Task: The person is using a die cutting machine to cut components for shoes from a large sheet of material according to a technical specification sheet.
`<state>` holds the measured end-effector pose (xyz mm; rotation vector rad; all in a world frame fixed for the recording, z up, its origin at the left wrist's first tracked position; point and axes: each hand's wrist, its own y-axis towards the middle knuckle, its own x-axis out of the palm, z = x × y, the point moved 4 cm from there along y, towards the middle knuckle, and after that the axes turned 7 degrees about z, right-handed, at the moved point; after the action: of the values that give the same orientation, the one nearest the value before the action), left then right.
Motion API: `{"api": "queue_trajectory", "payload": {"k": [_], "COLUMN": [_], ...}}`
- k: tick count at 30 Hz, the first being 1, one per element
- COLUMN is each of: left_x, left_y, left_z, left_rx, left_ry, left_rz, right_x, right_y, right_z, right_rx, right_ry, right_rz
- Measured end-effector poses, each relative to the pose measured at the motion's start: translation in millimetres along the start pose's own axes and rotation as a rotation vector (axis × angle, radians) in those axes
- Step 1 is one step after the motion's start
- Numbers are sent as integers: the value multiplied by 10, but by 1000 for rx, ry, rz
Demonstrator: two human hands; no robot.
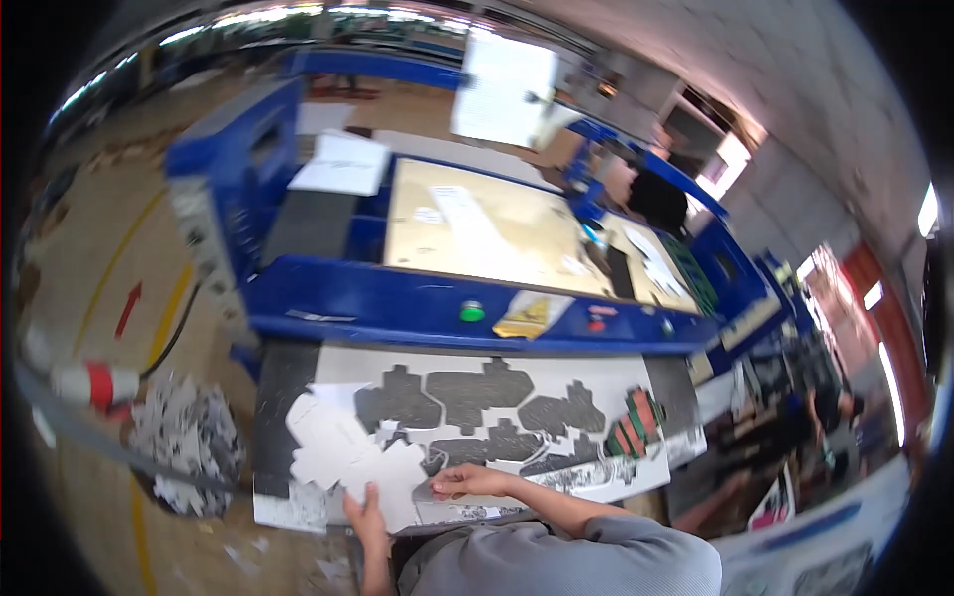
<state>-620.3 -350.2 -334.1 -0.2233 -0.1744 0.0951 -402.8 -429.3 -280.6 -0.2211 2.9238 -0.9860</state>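
Note:
White die-cut card blanks point(333, 437) with notched edges lie overlapping on the left part of the work surface. My left hand point(368, 515) grips their near edge, thumb on top. Just right of it, my right hand point(469, 483) has its fingers curled together beside the blanks' edge; what they pinch, if anything, is too small to make out. Beneath both hands lies a white card sheet point(338, 363) whose notched cut-out openings show the dark surface below. A green and orange-red block point(634, 425) rests on the sheet's right end.
A blue press machine point(397, 298) with a green button point(471, 312) stands beyond the sheet, holding a pale board point(527, 238). A person in black point(658, 199) is at its far right. A bin of white scraps point(187, 442) stands on the floor at left.

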Motion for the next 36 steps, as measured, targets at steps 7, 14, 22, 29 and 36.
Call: {"api": "queue_trajectory", "payload": {"k": [7, 14, 22, 29, 36], "left_x": [1099, 2142, 2816, 3637, 4875], "left_y": [-58, -625, -1219, -1003, 351], "left_z": [248, 122, 410, 1306, 2370], "left_rx": [-3, -118, -136, 48, 832], "left_ry": [-22, 118, 63, 344, 966], "left_rz": [-322, -577, -485, -352, -136], "right_x": [-1033, -2902, -5975, -4473, -4135], "right_y": [-558, -1691, -3245, -3328, -2916], "right_z": [444, 178, -128, 287, 1508], "right_rx": [-53, -431, -515, -918, -536], "right_ry": [197, -117, -583, -334, 241], "right_rz": [123, 480, 1890, 1569, 1377]}}
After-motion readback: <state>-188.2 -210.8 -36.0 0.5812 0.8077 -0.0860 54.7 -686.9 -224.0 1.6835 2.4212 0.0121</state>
